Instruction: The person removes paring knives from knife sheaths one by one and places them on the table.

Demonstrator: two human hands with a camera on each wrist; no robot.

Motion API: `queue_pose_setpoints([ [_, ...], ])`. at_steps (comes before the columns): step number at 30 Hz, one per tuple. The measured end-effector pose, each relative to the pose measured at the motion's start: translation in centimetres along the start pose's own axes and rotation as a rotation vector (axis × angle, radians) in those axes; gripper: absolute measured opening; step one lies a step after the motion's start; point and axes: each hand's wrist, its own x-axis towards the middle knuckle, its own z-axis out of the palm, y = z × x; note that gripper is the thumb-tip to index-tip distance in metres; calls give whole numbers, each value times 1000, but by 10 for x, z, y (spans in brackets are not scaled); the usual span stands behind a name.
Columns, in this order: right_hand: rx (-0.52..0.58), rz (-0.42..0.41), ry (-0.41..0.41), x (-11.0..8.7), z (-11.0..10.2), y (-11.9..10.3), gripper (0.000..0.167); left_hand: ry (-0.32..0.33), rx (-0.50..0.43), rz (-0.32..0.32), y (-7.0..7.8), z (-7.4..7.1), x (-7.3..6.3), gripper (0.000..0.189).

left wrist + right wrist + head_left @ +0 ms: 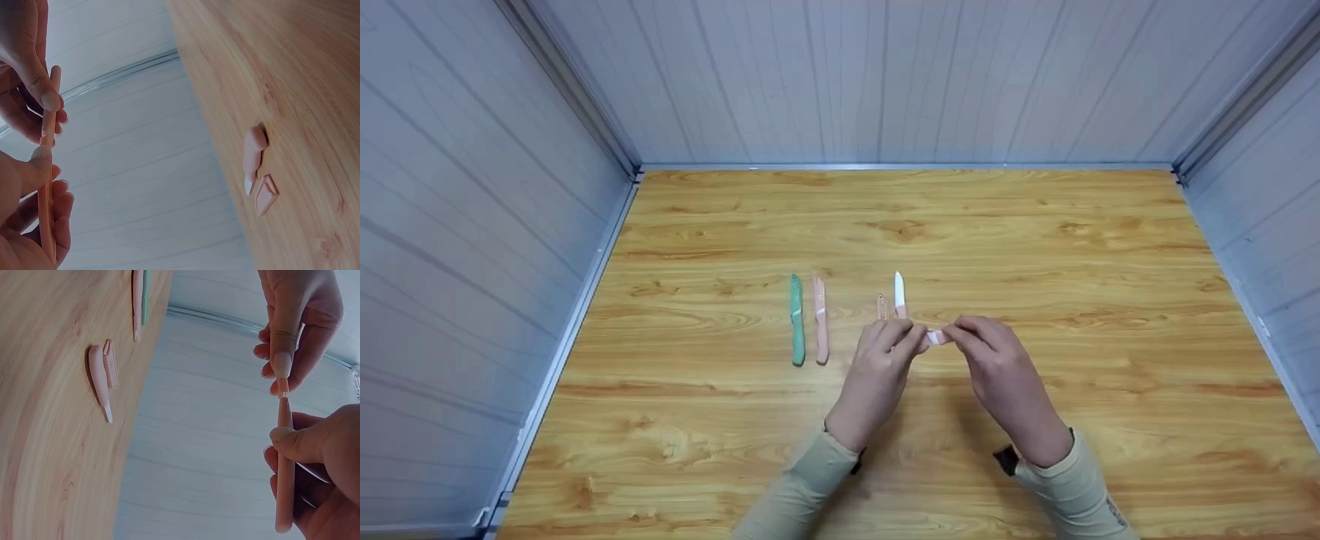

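In the head view my left hand [881, 364] and right hand [1005, 367] meet over the table around one pink paring knife. The right fingers pinch its pink handle [286, 495], seen close in the right wrist view. With thumb and fingertips, the left hand grips the pink sheath [46, 219] at the blade end. A short white stretch of blade [936, 337] shows between the hands; the rest is hidden in the sheath and fingers. Just beyond the left hand lies a second pink knife [899, 291] with bare white blade, its loose pink sheath [882, 305] alongside.
Left of the hands, a green knife [797, 322] and another pink knife [820, 322] lie side by side in their sheaths. The wooden table [720, 457] is bounded by pale panel walls [840, 82] at the back and both sides.
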Motion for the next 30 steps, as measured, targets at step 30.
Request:
queue_pose_setpoints([
  [30,28,27,-13,-1,-5,2,27,18,-24,7,0,2,3,20],
])
